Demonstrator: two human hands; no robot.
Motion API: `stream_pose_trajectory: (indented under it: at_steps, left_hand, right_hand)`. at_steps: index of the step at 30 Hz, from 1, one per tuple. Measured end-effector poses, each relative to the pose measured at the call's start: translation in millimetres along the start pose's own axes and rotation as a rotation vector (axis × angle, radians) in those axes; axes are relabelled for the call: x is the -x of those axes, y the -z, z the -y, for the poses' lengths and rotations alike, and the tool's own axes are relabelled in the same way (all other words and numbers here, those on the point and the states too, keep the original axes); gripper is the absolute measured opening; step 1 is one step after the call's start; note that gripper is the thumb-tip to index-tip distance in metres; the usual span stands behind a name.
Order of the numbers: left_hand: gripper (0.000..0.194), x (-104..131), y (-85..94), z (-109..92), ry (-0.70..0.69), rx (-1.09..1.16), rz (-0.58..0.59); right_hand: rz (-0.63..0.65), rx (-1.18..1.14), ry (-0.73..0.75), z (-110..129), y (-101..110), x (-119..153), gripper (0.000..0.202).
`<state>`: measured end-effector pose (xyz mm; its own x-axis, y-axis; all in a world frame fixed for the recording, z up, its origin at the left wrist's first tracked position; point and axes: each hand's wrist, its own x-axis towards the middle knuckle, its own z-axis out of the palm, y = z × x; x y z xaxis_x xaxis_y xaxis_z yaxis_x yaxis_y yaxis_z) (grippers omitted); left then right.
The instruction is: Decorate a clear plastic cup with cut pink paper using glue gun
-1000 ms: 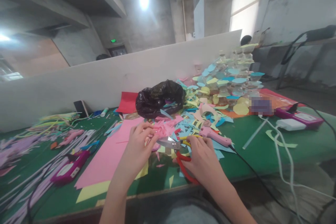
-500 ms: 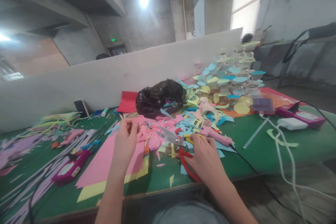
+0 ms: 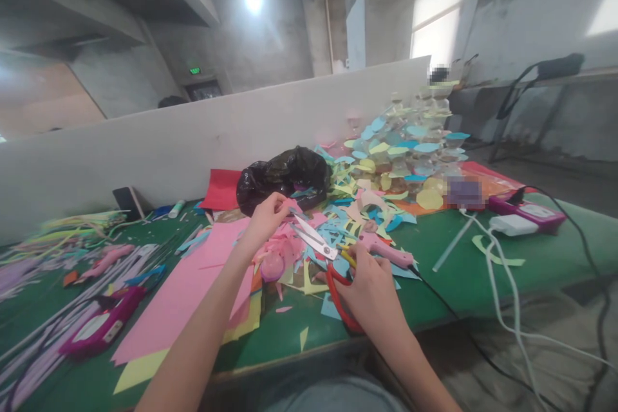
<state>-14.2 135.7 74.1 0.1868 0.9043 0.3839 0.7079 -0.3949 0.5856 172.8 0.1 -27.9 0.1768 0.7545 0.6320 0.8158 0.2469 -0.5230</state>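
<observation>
My right hand [image 3: 371, 286] is wrapped round the handles of a pair of scissors [image 3: 318, 241] with red and yellow grips. Their metal blades point up and left, over a heap of paper scraps. At the blade tips my left hand [image 3: 268, 219] is closed in a pinch on a small piece of pink paper [image 3: 291, 205]. Its exact outline is hard to make out. Under my left forearm lies a stack of pink paper sheets [image 3: 193, 283], with yellow sheets below. A round pink object [image 3: 273, 266] sits by the stack, in front of pink scraps.
Behind the scraps sits a black plastic bag [image 3: 284, 177]. A pink glue gun [image 3: 389, 250] with a black cord lies right of the scissors. Stacked clear cups with coloured paper discs [image 3: 410, 141] stand at the back right. A purple device [image 3: 103, 325] and thin strips lie left.
My left hand has moved right and forward, up to the scissors' blade tips. The scissors now point up more steeply. The whole view has shifted, so the table's things appear further left.
</observation>
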Motion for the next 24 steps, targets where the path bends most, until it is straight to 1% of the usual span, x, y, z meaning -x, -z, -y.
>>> stream_pose_trajectory:
  at_steps: [5, 10, 14, 19, 24]
  left_hand:
    - [0.016, -9, -1.2, -12, -0.090, -0.040, 0.106]
    - [0.021, -17, -7.0, -19, -0.124, -0.063, 0.145]
    - [0.021, -25, -13.4, -20, -0.140, -0.086, 0.146]
    - [0.021, -33, -21.1, -17, -0.170, -0.118, 0.137]
    - [0.022, -37, -28.6, -16, -0.177, -0.125, 0.188]
  right_hand:
    - [-0.027, -0.034, 0.001, -1, 0, 0, 0.041]
    - [-0.008, -0.051, -0.003, -2, 0, 0, 0.041]
    - [-0.005, -0.046, -0.008, -1, 0, -1, 0.042]
    - [-0.038, -0.029, 0.007, -1, 1, -2, 0.041]
    - [-0.033, -0.034, -0.005, 1, 3, -1, 0.040]
